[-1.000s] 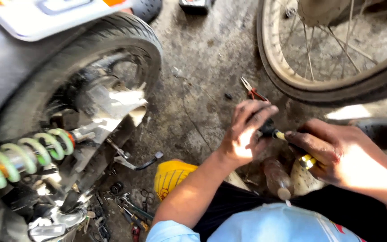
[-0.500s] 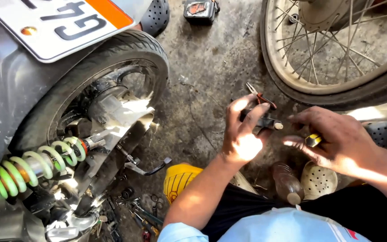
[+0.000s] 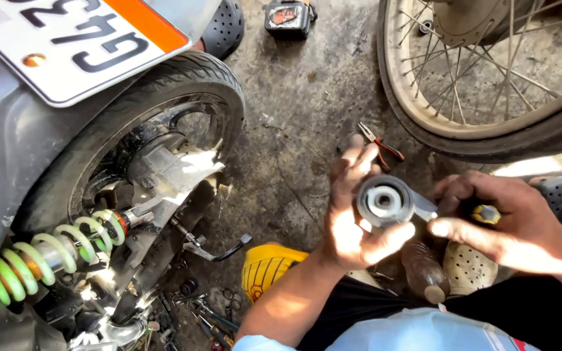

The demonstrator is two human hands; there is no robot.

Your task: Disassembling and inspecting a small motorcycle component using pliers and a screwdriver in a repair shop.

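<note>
Left hand [image 3: 352,221] grips a round metal part [image 3: 385,201] w/ a pale centre hole, held above the lap. Right hand [image 3: 495,221] is closed on a screwdriver [image 3: 486,213], tip at the part's edge. Best to keep the part steady, tip square, fingers off its path. Nearby: pliers [image 3: 378,144] on the floor, a brown bottle [image 3: 423,273] below, scooter wheel [image 3: 157,149] left, spoked wheel [image 3: 489,78] close ahead, crowding elbow room.

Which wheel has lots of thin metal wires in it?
The wheel at the top right: thin metal spokes run from its middle out to a pale rim. The other wheel, on the left under the number plate, has a chunky dark centre and no thin spokes.
</note>
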